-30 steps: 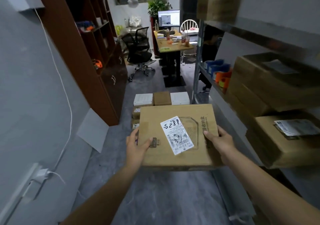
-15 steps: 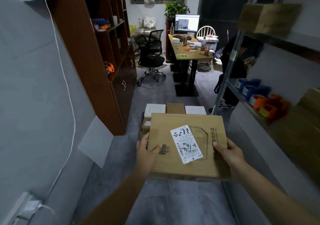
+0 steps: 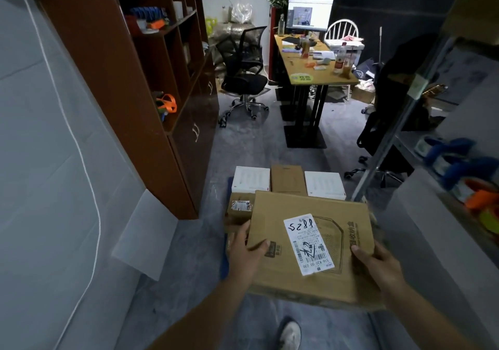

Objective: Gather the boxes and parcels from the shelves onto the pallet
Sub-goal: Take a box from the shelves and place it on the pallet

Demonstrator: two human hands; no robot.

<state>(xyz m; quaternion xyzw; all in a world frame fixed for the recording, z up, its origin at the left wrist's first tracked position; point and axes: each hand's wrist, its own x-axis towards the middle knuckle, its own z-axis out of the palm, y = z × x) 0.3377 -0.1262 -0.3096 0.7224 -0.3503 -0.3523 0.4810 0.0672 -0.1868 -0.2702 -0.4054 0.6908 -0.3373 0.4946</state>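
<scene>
I hold a flat brown cardboard box (image 3: 310, 244) with a white shipping label level in front of me. My left hand (image 3: 245, 252) grips its left edge and my right hand (image 3: 378, 266) grips its right edge. Just beyond and below it, a blue pallet (image 3: 224, 263) lies on the floor, only a sliver of it showing. On it sit two white boxes (image 3: 251, 179) (image 3: 324, 185), a brown box (image 3: 287, 178) between them and a labelled brown parcel (image 3: 239, 209) at the left. The held box hides the pallet's near part.
A dark wooden bookcase (image 3: 162, 101) stands at the left, a metal shelf rack (image 3: 399, 123) with blue and orange tape rolls at the right. An office chair (image 3: 243, 74), a cluttered desk (image 3: 310, 63) and a monitor stand beyond. My shoe (image 3: 290, 336) is below.
I have walked forward with the box in both hands; the pallet and its boxes are now closer, and the shelf with cardboard boxes at the right has slid out of view.
</scene>
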